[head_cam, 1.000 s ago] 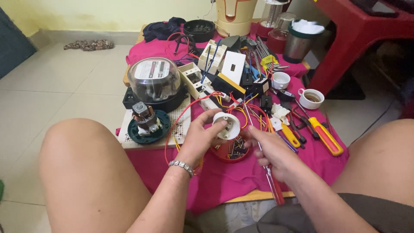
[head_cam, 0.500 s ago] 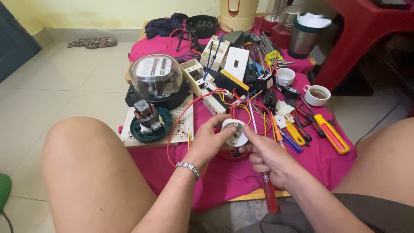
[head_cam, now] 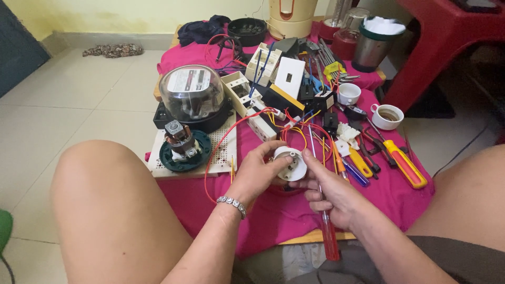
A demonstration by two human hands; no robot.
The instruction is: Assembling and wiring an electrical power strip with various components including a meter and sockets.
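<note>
the white round fitting (head_cam: 291,162) was a small, squat plastic piece with a flat circular face and a couple of dark openings in it, its lower part hidden behind the hands; it was held just above the pink cloth (head_cam: 379,194) that covered the low bench (head_cam: 300,239), in front of a tangle of red and yellow wires (head_cam: 294,129). the left hand (head_cam: 258,173) came in from below with the wrist bent up, a silver bracelet (head_cam: 231,204) around it, and its fingers (head_cam: 268,152) were curled around the left side of the fitting, thumb along the near edge, pinching it steady. the right hand (head_cam: 329,194) lay just beside it on the right, thumb pressed against the fitting's rim, while the remaining fingers were closed around a screwdriver (head_cam: 326,221) whose thin metal shaft ran up past the fitting and whose red see-through handle pointed down toward the person's lap. both bare knees framed the bench on either side. farther back on the cloth sat a glass-domed meter (head_cam: 190,94) on a black base, a green round base with a small motor part (head_cam: 184,147) on a perforated white board (head_cam: 223,150), a white switch plate (head_cam: 289,77), two white cups (head_cam: 386,115), and a yellow-handled screwdriver (head_cam: 404,164) near pliers at the right.
</note>
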